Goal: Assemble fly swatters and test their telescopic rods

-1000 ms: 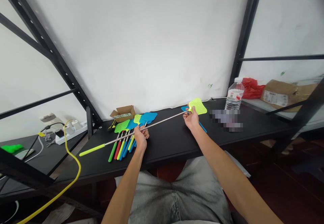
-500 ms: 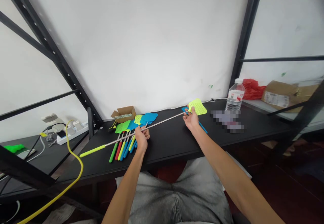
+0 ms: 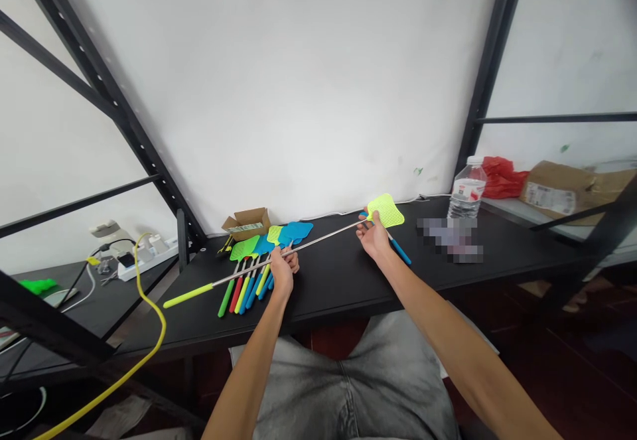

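A yellow-green fly swatter (image 3: pixel 386 210) with a long metal rod is stretched out across both my hands, its handle pointing left and its mesh head at the right. My left hand (image 3: pixel 283 269) is closed round the middle of the rod. At the neck just below the head, my right hand (image 3: pixel 373 234) grips with thumb and fingers. Below the left part of the rod lies a row of several fly swatters (image 3: pixel 243 247) in green, red, yellow and blue, heads toward the wall. A blue-handled swatter (image 3: pixel 399 251) lies behind my right hand, partly hidden by it.
An open small cardboard box (image 3: pixel 246 223) stands against the wall on the black table (image 3: pixel 328 287). To the right are a water bottle (image 3: pixel 466 191), a red bag (image 3: pixel 502 176) and a brown parcel (image 3: pixel 557 188). A yellow cable (image 3: pixel 162 324) hangs at the left near a power strip (image 3: pixel 149 258).
The whole view has shifted slightly. My right hand and the swatter head have come a little left, showing more of the blue-handled swatter. Both hands keep their hold.
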Tool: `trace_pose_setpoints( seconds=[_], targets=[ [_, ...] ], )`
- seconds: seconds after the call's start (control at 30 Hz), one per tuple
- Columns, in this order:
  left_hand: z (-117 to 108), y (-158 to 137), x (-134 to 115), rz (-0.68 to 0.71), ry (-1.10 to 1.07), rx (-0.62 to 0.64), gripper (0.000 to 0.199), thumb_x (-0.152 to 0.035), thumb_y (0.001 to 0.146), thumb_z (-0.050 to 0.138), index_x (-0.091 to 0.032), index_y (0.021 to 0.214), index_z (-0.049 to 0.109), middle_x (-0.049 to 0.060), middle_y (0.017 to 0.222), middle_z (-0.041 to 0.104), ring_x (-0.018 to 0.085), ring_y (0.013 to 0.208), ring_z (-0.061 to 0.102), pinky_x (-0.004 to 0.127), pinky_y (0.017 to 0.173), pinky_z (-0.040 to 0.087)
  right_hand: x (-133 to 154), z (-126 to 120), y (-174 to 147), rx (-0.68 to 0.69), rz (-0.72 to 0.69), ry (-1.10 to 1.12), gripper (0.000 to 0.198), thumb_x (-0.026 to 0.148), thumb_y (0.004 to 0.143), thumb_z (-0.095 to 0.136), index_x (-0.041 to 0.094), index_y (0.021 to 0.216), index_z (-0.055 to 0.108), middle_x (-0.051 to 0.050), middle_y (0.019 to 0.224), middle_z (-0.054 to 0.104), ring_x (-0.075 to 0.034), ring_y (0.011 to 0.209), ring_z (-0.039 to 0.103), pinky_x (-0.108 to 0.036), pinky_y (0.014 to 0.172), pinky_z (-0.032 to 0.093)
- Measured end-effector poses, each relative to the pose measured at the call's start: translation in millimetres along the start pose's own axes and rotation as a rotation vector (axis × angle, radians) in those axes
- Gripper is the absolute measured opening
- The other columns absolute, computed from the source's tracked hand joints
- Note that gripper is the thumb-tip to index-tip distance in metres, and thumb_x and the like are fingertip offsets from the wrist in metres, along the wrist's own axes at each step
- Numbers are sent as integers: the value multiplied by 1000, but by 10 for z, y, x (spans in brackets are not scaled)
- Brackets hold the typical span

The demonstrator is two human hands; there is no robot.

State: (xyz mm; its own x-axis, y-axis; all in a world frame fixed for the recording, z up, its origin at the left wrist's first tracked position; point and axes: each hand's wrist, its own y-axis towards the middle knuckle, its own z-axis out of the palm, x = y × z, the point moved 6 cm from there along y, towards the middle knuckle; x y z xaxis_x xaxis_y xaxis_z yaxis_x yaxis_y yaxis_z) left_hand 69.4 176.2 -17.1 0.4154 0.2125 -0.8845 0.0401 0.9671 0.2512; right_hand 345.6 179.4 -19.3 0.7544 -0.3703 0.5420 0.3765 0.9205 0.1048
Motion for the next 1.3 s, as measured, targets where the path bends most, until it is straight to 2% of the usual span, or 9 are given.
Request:
trace_pose_setpoints(
  seconds=[0.2,0.37,0.63,0.93,1.3],
  targets=[
    [29,-18,4,-39,4,3,43,-46,86,38,-23,52,27,-7,42,22,8,33,20,22,36,21,-22,-27,8,-24,46,4,25,47,87,60,28,102,66,1,81,69,-8,54,59,-20,48,48],
    [51,-19,4,-67,34,13,46,-50,86,40,-23,51,29,-7,42,24,7,34,19,22,36,20,16,-117,54,-94,29,62,24,45,88,60,25,99,66,2,72,67,-7,51,57,-17,47,48],
    [-67,-16,-68,27,-45,-87,48,-51,88,37,-23,51,26,-8,42,17,7,33,17,22,36,20,150,-193,69,-147,-48,103,28,50,88,59,23,96,64,5,64,59,-6,46,48,-19,45,44],
    [-42,-13,-52,17,-14,-72,41,-43,87,35,-23,52,26,-7,41,19,7,33,17,22,35,18,151,-146,40,-124,-38,37,26,49,89,58,26,98,65,5,71,63,-6,49,52,-19,45,42],
    [-14,-11,-16,5,20,-30,42,-45,87,36,-23,52,27,-7,42,21,7,34,18,23,36,17,11,-55,14,-58,10,-5,26,49,91,54,28,101,66,1,86,70,-7,51,55,-19,44,42]
  ],
)
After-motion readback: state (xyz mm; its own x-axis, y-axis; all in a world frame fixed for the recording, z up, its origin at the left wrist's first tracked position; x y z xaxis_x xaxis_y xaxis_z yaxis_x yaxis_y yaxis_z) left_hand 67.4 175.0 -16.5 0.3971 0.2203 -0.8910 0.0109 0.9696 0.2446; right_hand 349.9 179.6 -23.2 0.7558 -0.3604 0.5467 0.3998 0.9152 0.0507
